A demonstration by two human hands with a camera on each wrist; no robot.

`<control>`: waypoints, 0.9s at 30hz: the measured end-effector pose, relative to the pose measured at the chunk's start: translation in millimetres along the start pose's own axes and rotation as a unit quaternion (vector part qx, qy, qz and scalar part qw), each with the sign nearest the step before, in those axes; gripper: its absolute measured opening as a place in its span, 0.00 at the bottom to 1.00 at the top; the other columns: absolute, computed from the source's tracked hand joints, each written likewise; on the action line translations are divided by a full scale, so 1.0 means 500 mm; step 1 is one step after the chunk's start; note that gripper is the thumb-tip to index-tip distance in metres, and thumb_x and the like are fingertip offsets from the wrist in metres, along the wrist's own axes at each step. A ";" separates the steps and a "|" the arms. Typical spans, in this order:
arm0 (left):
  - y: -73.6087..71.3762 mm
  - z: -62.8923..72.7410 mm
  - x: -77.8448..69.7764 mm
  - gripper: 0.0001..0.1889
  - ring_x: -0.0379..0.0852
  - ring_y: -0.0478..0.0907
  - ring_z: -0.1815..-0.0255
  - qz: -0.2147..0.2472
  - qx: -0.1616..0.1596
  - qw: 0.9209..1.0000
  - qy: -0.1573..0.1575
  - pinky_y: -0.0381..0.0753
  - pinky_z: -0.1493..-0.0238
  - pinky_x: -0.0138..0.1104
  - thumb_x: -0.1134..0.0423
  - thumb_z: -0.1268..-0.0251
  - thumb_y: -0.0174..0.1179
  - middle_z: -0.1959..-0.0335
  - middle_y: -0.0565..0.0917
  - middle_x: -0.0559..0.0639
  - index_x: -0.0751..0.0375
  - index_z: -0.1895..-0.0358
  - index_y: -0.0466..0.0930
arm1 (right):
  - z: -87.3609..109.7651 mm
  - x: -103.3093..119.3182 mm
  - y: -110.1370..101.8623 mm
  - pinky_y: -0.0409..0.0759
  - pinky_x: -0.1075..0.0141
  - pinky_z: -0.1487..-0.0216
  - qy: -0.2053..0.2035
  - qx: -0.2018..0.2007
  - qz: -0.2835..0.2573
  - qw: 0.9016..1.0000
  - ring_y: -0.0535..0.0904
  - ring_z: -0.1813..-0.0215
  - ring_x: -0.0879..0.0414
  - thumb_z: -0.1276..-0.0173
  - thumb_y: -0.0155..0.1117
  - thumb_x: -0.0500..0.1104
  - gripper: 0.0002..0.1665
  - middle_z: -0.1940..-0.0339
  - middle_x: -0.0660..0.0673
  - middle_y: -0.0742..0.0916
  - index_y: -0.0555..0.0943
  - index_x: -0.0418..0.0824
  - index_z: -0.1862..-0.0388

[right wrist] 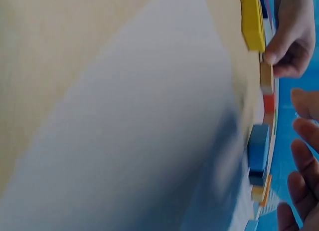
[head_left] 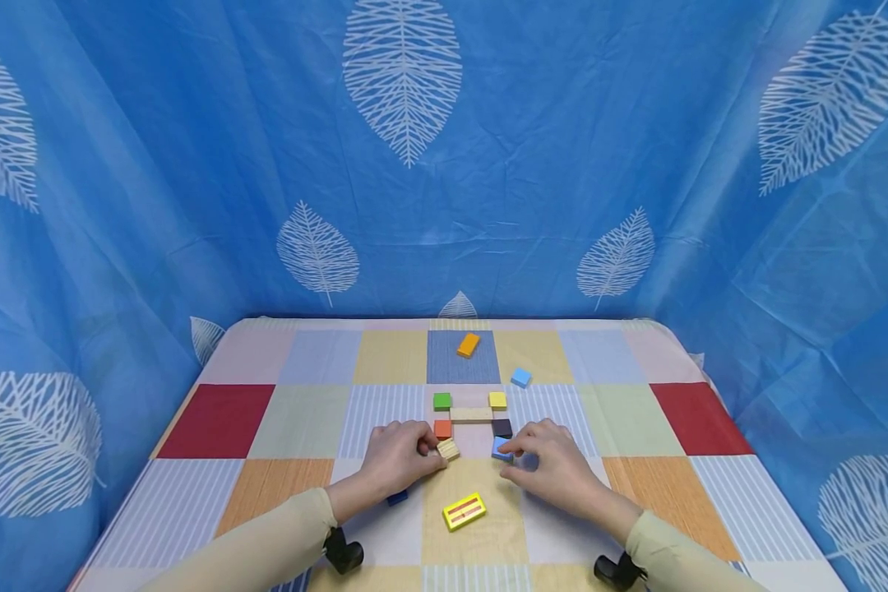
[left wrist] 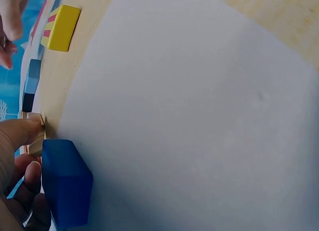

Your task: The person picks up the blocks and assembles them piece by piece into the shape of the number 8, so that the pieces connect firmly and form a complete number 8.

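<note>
My left hand (head_left: 402, 452) pinches a natural wood block (head_left: 448, 449) between thumb and fingers; the block sits turned at an angle just below an orange-red block (head_left: 442, 428). In the left wrist view the thumb lies on that wood block (left wrist: 36, 148). My right hand (head_left: 551, 464) hovers by a light blue block (head_left: 501, 448), its thumb and fingers spread apart. The right wrist view shows a gap between those fingers (right wrist: 303, 147) and the blue block (right wrist: 258, 147). A black block (head_left: 501, 427) lies just beyond the blue one.
A long wood block (head_left: 471, 416) lies between the two rows, with green (head_left: 441, 401) and yellow (head_left: 497, 400) blocks at their far ends. Nearer me lies a yellow block with red marks (head_left: 464, 511). A dark blue block (left wrist: 67, 183) lies beside my left hand. Farther off are orange (head_left: 469, 344) and light blue (head_left: 521, 377) blocks.
</note>
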State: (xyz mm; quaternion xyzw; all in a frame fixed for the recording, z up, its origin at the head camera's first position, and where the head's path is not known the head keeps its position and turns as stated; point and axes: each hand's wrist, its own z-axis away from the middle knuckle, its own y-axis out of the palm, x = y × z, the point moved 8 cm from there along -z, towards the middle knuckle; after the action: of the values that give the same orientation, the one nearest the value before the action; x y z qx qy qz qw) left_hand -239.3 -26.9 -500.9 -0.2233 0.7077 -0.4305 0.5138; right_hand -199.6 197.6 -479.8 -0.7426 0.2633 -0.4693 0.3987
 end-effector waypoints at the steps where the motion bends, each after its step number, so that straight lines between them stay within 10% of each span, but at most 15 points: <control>1: 0.000 0.000 0.000 0.14 0.39 0.66 0.72 0.000 0.000 1.000 -0.001 0.63 0.56 0.46 0.48 0.46 0.77 0.76 0.73 0.33 0.45 0.69 0.81 | 0.002 0.008 0.004 0.68 0.56 0.52 -0.009 0.011 -0.003 1.000 0.69 0.58 0.65 0.43 0.82 0.50 0.15 0.64 0.63 0.81 0.90 0.56 0.57; 9: 0.000 -0.001 0.000 0.14 0.39 0.66 0.72 -0.005 0.003 1.000 -0.002 0.63 0.56 0.46 0.47 0.46 0.77 0.76 0.73 0.33 0.45 0.69 0.81 | 0.020 0.053 0.049 0.66 0.65 0.57 -0.061 0.075 -0.014 0.995 0.65 0.60 0.66 0.44 0.81 0.53 0.17 0.63 0.64 0.79 0.90 0.59 0.54; 27: 0.001 -0.003 0.001 0.13 0.38 0.67 0.72 -0.004 0.005 1.000 -0.001 0.64 0.55 0.47 0.47 0.46 0.77 0.77 0.73 0.32 0.43 0.69 0.80 | 0.022 0.072 0.070 0.65 0.69 0.59 -0.101 0.073 -0.025 0.992 0.65 0.61 0.67 0.45 0.83 0.50 0.15 0.65 0.66 0.79 0.90 0.61 0.58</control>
State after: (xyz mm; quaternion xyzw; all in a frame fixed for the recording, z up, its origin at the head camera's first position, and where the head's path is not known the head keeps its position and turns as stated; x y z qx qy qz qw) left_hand -240.8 -26.7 -501.3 -0.2236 0.7044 -0.4356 0.5139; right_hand -175.0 154.8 -494.3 -0.7614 0.1686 -0.4197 0.4644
